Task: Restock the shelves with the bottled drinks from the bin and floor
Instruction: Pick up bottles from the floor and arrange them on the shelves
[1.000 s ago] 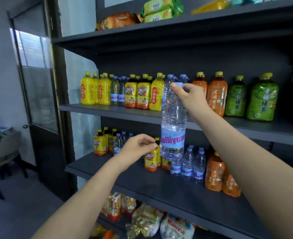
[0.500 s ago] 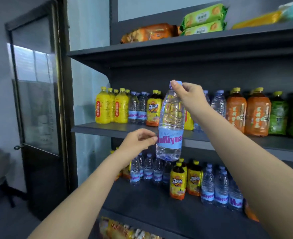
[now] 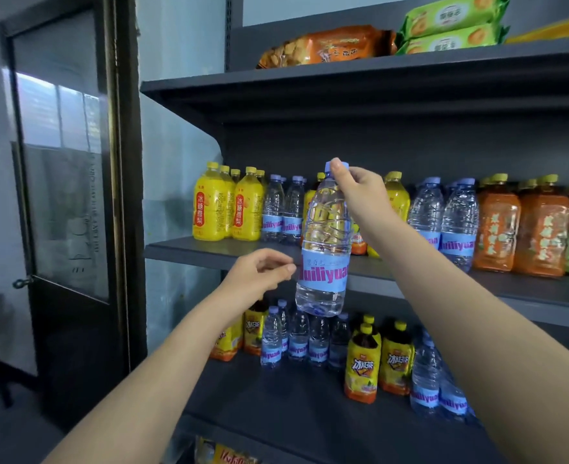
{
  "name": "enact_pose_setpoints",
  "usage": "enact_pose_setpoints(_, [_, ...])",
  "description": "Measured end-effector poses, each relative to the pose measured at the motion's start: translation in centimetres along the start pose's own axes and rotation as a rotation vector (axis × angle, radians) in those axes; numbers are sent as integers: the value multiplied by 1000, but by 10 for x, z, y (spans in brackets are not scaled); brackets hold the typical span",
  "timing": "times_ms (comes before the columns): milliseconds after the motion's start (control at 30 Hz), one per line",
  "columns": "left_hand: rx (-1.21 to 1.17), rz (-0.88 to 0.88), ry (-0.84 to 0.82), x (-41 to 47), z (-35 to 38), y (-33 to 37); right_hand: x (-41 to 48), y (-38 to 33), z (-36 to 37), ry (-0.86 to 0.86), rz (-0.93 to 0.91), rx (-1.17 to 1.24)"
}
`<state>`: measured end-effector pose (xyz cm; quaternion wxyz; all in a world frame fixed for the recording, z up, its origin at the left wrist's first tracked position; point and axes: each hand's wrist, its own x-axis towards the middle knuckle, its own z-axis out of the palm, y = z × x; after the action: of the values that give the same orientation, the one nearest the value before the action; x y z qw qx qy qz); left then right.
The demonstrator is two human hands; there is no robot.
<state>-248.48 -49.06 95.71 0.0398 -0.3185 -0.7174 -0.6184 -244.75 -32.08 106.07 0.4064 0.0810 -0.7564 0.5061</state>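
you have open shelf front on the middle shelf [image 3: 209, 251] before the yellow bottles [image 3: 227, 204] and small water bottles [image 3: 281, 209], while the row behind blocks reach, and the top shelf [image 3: 343, 92] caps it overhead.

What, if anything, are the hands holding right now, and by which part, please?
The right hand holds a water bottle by its capped neck; the left hand holds nothing.

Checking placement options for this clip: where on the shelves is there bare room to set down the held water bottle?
The right hand holds the water bottle by its cap. The lower shelf has a wide bare front strip before its water bottles and iced tea bottles. The middle shelf is packed along the back, from yellow juice bottles rightward, leaving a narrow front edge.
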Motion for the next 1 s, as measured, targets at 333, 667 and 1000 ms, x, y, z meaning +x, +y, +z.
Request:
enact_pose_setpoints(333, [55,-14,66,21,3,-3,26,21,1,-29,8,60])
enact_pose_setpoints(667, [101,-56,87,5,-1,-21,14,44,21,-112,3,134])
enact_pose_setpoints(1000, [45,-148,4,-15,-29,-82,-28,74,77,-203,35,79])
